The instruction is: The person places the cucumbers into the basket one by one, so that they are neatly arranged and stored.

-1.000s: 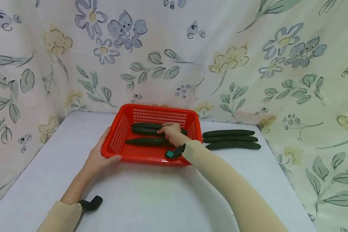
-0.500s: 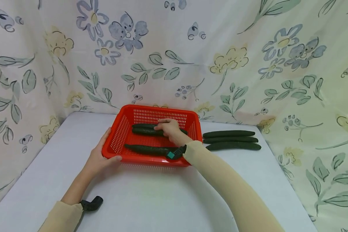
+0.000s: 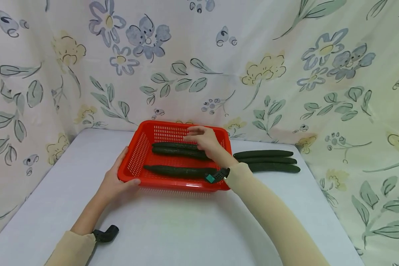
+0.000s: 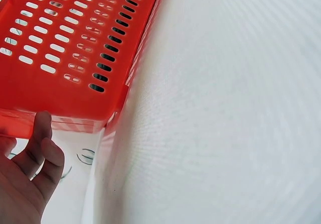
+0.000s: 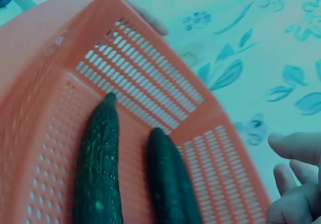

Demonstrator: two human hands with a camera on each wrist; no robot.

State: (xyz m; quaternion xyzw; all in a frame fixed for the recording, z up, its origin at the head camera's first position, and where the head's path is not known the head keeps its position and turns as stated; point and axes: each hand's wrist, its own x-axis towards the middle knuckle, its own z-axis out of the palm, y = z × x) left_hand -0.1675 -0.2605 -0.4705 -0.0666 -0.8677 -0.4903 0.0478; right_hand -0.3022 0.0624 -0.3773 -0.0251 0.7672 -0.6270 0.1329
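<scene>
Red basket (image 3: 183, 183), cucumbers (image 3: 179, 171) inside, left hand (image 3: 114, 181) — fingers gripping the rim, right hand (image 3: 207, 140) above — fingers relaxed

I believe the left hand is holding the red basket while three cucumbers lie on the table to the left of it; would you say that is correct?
Not quite: the head view shows the three cucumbers on the table to the right of the red basket, not the left. The left hand is indeed holding the basket.
</scene>
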